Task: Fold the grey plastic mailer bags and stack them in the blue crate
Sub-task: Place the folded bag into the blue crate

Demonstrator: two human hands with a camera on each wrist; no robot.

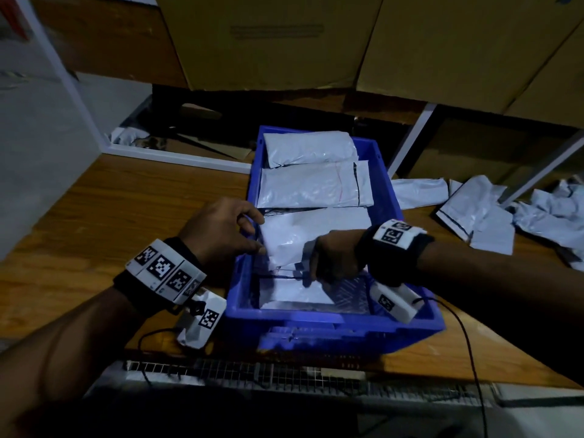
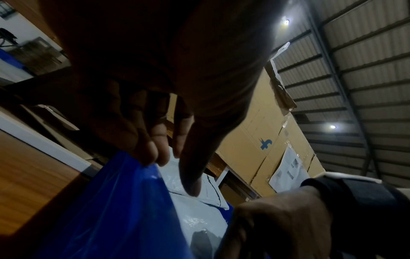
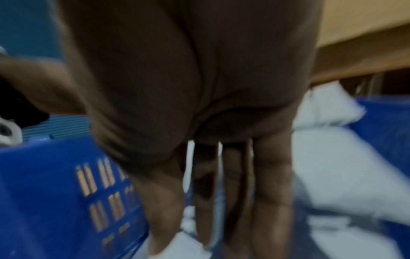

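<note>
Over the blue crate [image 1: 319, 317], the left hand [image 1: 221, 230] pinches a grey mailer bag [image 1: 294, 235]; the right hand [image 1: 335, 259], fingers seemingly straight in the blur, presses it down.

Crate [image 1: 392, 203] blue w/ slotted walls; folded mailer bags [image 1: 313, 188] inside pale grey-white, glossy, thin black edge lines. Surface [image 1: 126, 210] orange-brown wood grain. Wrist bands [image 1: 164, 270] black w/ white tags, b&w square codes. Cartons [image 1: 268, 39] at back tan; blue logo on one, prob an "f", blurry
</note>
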